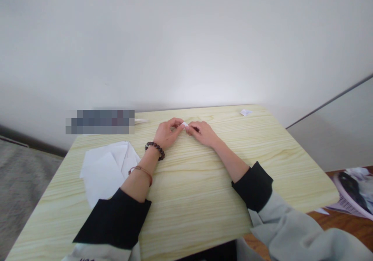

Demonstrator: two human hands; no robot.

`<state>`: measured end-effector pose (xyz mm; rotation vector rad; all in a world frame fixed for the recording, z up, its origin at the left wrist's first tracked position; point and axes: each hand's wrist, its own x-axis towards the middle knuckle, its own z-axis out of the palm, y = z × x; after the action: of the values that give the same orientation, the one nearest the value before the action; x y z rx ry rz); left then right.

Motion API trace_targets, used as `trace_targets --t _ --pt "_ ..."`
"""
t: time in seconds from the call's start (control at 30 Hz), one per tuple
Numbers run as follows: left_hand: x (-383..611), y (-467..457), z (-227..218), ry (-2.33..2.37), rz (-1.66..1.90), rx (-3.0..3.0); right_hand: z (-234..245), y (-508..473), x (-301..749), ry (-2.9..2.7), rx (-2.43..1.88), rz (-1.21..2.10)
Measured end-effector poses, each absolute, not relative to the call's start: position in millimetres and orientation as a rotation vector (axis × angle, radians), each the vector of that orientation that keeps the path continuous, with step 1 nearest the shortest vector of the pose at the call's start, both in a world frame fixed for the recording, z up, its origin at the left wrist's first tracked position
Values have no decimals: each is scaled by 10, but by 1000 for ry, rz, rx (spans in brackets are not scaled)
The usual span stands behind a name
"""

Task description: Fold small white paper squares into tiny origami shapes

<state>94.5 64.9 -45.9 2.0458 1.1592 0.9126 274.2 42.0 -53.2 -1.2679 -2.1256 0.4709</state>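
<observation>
Between my fingertips is a small white piece of folded paper [185, 124], mostly covered by the fingers. My left hand [169, 132] pinches its left side, and my right hand [202, 132] pinches the right side. Both hands are closed and meet over the middle of the wooden table [186, 195]. Left of my left forearm lies a loose stack of white paper sheets [105, 171], partly hidden by the arm. Another small folded white paper [245, 112] rests near the table's far right corner.
A blurred-out dark object [101, 122] stands at the back left of the table, with a thin white item [141, 120] beside it. The white wall [186, 51] rises behind the table. A lilac basket [346, 199] holding crumpled white stuff is on the floor at right.
</observation>
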Motion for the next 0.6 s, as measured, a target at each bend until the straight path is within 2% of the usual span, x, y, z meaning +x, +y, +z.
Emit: trace_targets --t 0.33,0.6 --pt "931 640 -419 1212 876 2066 -491 407 2722 -2240 -1312 362" --pt "939 640 -414 1178 884 2044 -507 408 2729 -2203 -1318 397"
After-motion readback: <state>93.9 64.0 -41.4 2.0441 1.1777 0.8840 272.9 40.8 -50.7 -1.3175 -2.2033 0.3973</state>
